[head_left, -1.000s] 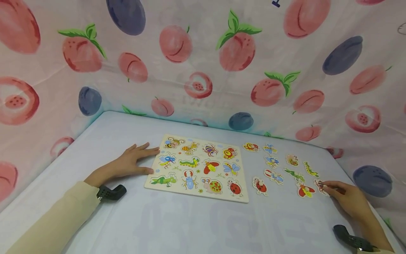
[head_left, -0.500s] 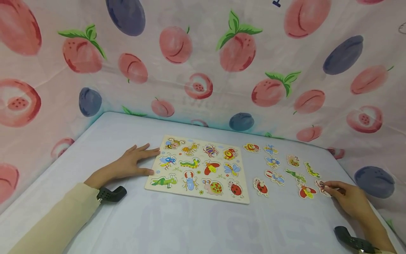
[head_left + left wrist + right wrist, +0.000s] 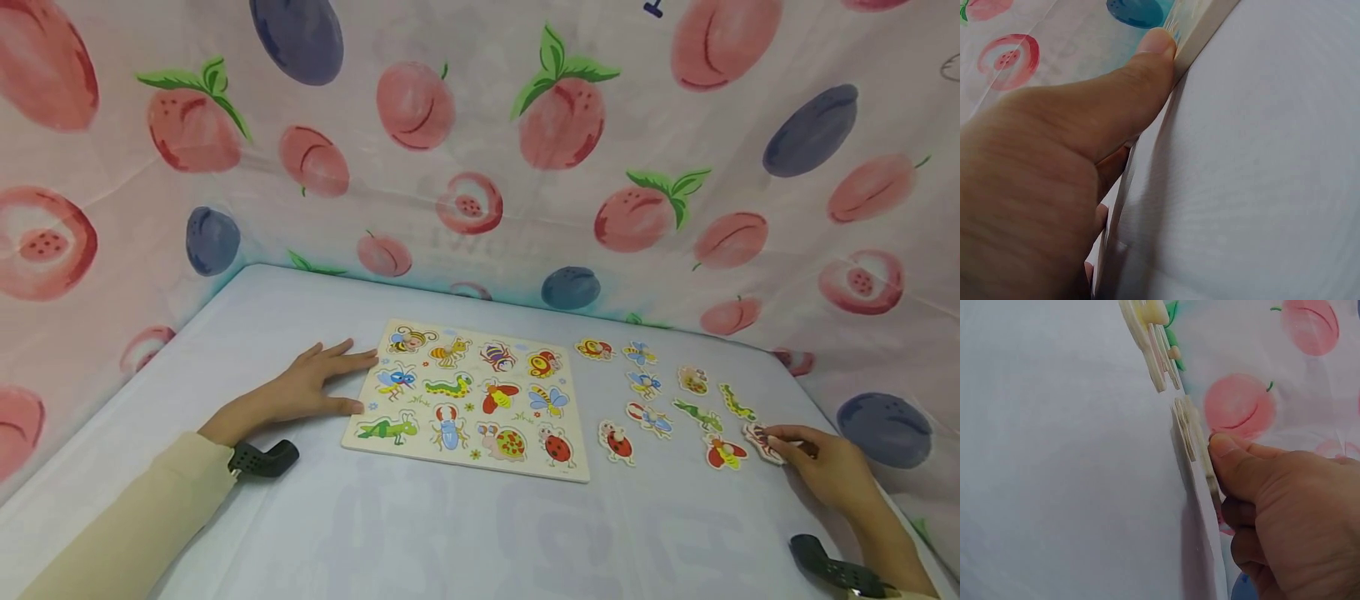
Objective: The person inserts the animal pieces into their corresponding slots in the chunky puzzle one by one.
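Note:
My left hand [image 3: 307, 385] lies at the left edge of a wooden peg puzzle board [image 3: 467, 462], its fingers spread and fairly straight. In the left wrist view the thumb [image 3: 1159, 45] touches the board's edge. Over on the right, my right hand [image 3: 828, 471] pinches a spider puzzle piece [image 3: 763, 444] between thumb and fingers. That piece looks slightly raised, and its far part is covered by the fingertips. Beside it on the table lie a red-winged insect piece [image 3: 724, 453], a caterpillar piece [image 3: 737, 402] and a grasshopper piece [image 3: 697, 414]. The right wrist view shows the pieces edge-on.
Several other insect pieces are spread right of the board, among them a ladybug piece [image 3: 617, 443], a stag beetle piece [image 3: 650, 418] and a snail piece [image 3: 692, 380]. A white cloth covers the table [image 3: 420, 533]. Behind it hangs a fruit-print curtain [image 3: 480, 108].
The spider piece has tilted and risen a little in my right hand, its pale edge now showing. My left hand and the board look the same.

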The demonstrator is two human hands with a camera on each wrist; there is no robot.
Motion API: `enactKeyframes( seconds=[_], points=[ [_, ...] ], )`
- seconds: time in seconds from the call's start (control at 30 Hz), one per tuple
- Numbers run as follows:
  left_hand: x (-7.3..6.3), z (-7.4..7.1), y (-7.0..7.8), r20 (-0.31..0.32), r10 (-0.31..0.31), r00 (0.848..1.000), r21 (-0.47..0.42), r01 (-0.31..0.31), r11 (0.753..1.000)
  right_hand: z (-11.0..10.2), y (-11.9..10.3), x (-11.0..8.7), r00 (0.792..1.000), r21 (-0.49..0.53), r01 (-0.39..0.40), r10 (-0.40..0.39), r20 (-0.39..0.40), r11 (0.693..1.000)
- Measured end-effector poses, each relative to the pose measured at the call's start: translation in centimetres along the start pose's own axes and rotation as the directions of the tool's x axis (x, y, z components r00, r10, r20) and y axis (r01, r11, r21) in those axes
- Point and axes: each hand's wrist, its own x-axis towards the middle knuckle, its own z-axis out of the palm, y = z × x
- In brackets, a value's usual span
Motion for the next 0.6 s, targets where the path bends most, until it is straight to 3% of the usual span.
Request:
enactKeyframes(
  seconds=[0.23,0.6],
  points=[
    [-0.1,-0.1,0.1,0.000,-0.004,1.000,-0.006,0.004,1.000,-1.0,-1.3,0.1,0.999,0.015,-0.013,0.012,0.041,1.000],
    [-0.1,0.0,0.0,0.005,-0.008,1.000,-0.001,0.008,1.000,-1.2,-3.0,0.4,0.998,0.016,0.057,-0.058,0.024,0.998]
  ],
)
